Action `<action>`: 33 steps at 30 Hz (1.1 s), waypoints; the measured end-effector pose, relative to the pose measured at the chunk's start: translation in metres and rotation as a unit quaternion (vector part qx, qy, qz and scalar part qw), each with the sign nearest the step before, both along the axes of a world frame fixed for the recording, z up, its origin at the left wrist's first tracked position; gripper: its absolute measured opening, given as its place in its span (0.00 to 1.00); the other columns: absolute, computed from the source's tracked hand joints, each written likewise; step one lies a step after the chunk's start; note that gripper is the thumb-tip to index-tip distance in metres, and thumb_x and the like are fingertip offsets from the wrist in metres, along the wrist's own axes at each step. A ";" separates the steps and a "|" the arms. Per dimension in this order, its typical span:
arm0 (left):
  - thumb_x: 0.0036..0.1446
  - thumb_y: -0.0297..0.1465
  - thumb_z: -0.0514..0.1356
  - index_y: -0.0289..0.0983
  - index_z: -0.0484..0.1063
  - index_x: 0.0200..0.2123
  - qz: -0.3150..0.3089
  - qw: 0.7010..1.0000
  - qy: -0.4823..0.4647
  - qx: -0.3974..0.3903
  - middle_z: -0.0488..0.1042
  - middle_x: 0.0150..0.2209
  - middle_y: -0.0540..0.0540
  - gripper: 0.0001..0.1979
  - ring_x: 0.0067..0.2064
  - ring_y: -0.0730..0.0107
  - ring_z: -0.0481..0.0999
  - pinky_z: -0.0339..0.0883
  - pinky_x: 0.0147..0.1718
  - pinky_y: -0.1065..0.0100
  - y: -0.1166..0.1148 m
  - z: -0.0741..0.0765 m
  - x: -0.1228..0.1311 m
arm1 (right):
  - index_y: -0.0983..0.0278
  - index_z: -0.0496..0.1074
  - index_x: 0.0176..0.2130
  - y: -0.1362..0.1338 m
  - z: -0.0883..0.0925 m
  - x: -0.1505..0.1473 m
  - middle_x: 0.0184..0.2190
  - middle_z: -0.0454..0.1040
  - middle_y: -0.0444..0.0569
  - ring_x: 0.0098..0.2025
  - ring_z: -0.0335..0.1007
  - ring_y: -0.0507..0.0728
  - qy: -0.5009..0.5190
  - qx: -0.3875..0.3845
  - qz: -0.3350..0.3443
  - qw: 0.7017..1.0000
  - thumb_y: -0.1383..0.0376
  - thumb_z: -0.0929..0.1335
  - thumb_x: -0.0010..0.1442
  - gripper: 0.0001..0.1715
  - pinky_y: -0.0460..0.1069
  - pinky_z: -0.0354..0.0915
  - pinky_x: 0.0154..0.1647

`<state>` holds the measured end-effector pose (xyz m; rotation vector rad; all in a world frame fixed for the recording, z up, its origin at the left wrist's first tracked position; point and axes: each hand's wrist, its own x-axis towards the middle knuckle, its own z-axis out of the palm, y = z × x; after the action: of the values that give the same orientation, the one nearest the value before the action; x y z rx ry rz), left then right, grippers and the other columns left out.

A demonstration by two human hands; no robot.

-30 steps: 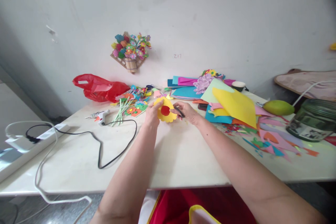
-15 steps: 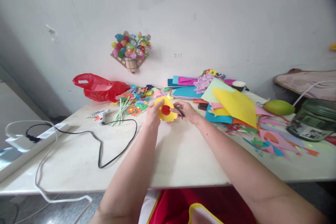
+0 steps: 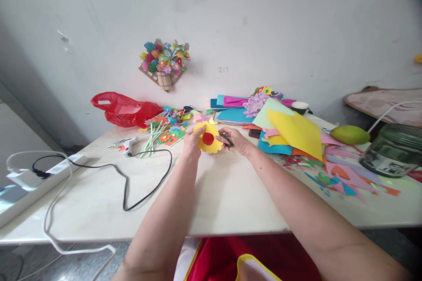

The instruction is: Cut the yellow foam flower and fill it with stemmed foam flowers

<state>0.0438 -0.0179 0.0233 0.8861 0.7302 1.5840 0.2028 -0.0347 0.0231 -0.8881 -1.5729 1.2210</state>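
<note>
A yellow scalloped flower cut-out [image 3: 214, 145] with a red round centre [image 3: 208, 138] is held up over the middle of the table, its face towards me. My left hand [image 3: 193, 142] pinches it at its left edge, thumb in front. At the flower's right edge, my right hand [image 3: 235, 139] is closed around what look like black-handled scissors [image 3: 227, 140]; their blades do not show clearly. Just left of my left hand lie orange and green flower cut-outs [image 3: 168, 139] and pale green stems [image 3: 152, 139].
A white glue gun [image 3: 130, 145] trails a black cable [image 3: 125, 184] on the left, near a power strip [image 3: 62, 166]. A red plastic bag [image 3: 127, 112] lies behind. Coloured foam sheets [image 3: 296, 129], scraps [image 3: 346, 175], a green mango [image 3: 350, 134] and a glass jar [image 3: 394, 151] occupy the right.
The black handles in my right hand have turned slightly and show more openly. The yellow flower has shifted barely; my left hand keeps its hold.
</note>
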 end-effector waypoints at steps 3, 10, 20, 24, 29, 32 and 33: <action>0.31 0.35 0.71 0.33 0.72 0.23 0.000 1.000 -0.005 0.004 0.74 0.22 0.49 0.16 0.23 0.72 0.72 0.63 0.25 0.71 0.001 -0.001 0.000 | 0.66 0.67 0.33 -0.001 0.001 0.001 0.18 0.67 0.39 0.15 0.59 0.45 -0.002 -0.001 0.007 1.000 0.53 0.75 0.42 0.25 0.41 0.55 0.13; 0.31 0.35 0.71 0.33 0.72 0.24 0.005 1.000 -0.004 -0.002 0.73 0.22 0.49 0.16 0.22 0.72 0.72 0.63 0.25 0.70 -0.001 0.000 0.001 | 0.65 0.67 0.33 -0.002 0.001 0.001 0.16 0.66 0.38 0.15 0.57 0.45 -0.004 -0.006 0.001 1.000 0.53 0.75 0.41 0.25 0.41 0.54 0.13; 0.29 0.34 0.71 0.34 0.70 0.23 0.021 0.999 -0.015 -0.023 0.73 0.21 0.50 0.16 0.22 0.72 0.72 0.62 0.23 0.71 -0.003 0.004 0.004 | 0.65 0.67 0.32 -0.003 0.004 -0.002 0.16 0.66 0.38 0.15 0.57 0.45 -0.012 -0.005 -0.027 1.000 0.54 0.76 0.40 0.25 0.41 0.53 0.12; 0.29 0.34 0.71 0.34 0.70 0.23 0.025 0.999 -0.016 -0.027 0.73 0.21 0.50 0.16 0.22 0.72 0.71 0.62 0.24 0.71 -0.004 0.004 0.004 | 0.66 0.68 0.33 -0.002 0.003 -0.002 0.16 0.65 0.38 0.15 0.57 0.45 -0.012 -0.001 -0.023 1.000 0.54 0.75 0.41 0.25 0.41 0.53 0.12; 0.31 0.34 0.71 0.34 0.71 0.23 0.024 0.999 -0.016 -0.016 0.73 0.21 0.50 0.15 0.22 0.72 0.72 0.63 0.25 0.70 -0.004 0.003 0.004 | 0.66 0.68 0.33 -0.001 0.002 -0.002 0.17 0.65 0.38 0.15 0.56 0.45 -0.009 -0.001 -0.020 1.000 0.53 0.76 0.40 0.26 0.41 0.52 0.12; 0.30 0.33 0.71 0.34 0.71 0.23 0.023 0.999 -0.018 -0.017 0.73 0.21 0.50 0.16 0.22 0.72 0.71 0.63 0.24 0.71 -0.004 0.002 0.003 | 0.66 0.68 0.32 -0.001 0.002 -0.003 0.17 0.65 0.38 0.15 0.56 0.45 -0.007 -0.003 -0.022 1.000 0.53 0.76 0.40 0.26 0.41 0.52 0.12; 0.30 0.33 0.71 0.34 0.71 0.23 0.024 0.999 -0.020 -0.021 0.73 0.21 0.50 0.16 0.22 0.73 0.71 0.63 0.24 0.71 -0.004 0.003 0.003 | 0.66 0.68 0.32 -0.001 0.002 -0.004 0.17 0.65 0.38 0.15 0.56 0.45 -0.007 -0.002 -0.024 1.000 0.53 0.76 0.39 0.26 0.41 0.52 0.12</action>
<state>0.0473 -0.0215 0.0258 0.8102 0.7584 1.6194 0.1993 -0.0362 0.0254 -0.9341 -1.5523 1.1880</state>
